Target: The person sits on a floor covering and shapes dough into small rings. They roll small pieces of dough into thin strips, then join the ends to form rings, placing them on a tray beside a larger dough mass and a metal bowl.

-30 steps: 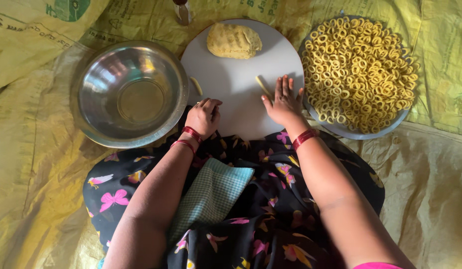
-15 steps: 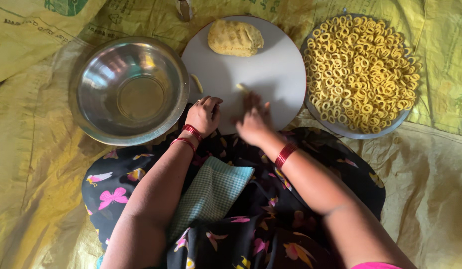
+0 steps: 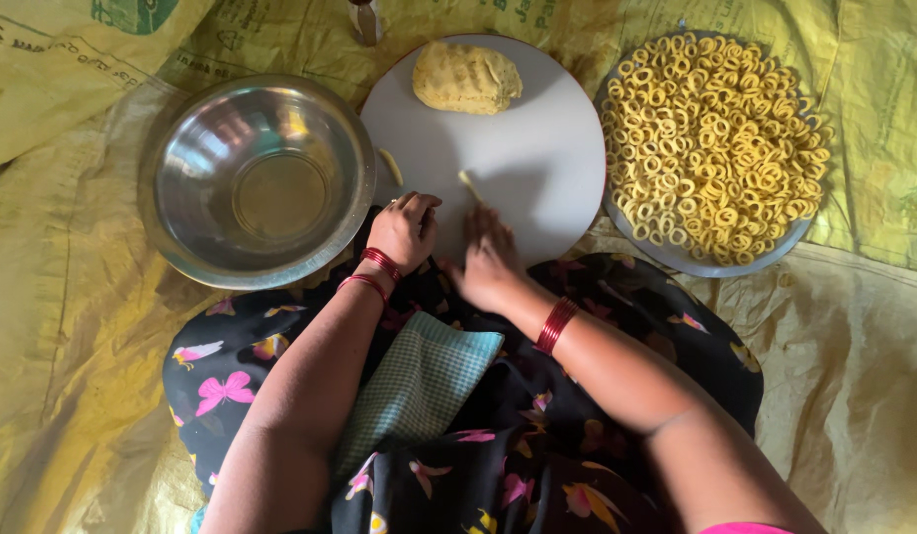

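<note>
Yellow sheeting covers the floor. I see a thin pale dough strip (image 3: 468,184) on the round white board (image 3: 537,168), just beyond my right hand (image 3: 490,259), flat, fingers extended. Left hand (image 3: 407,227) curled, grip indeterminate. Dough lump (image 3: 466,77), steel bowl (image 3: 256,178), ring-filled plate (image 3: 713,148) surround.

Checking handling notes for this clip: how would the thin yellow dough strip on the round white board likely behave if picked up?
The thin yellow dough strip would probably be floppy and sag, being slender and soft like the yellow dough lump. It likely tears easily. Lying flat under the right hand on the round white board, it may roll when pushed.
</note>
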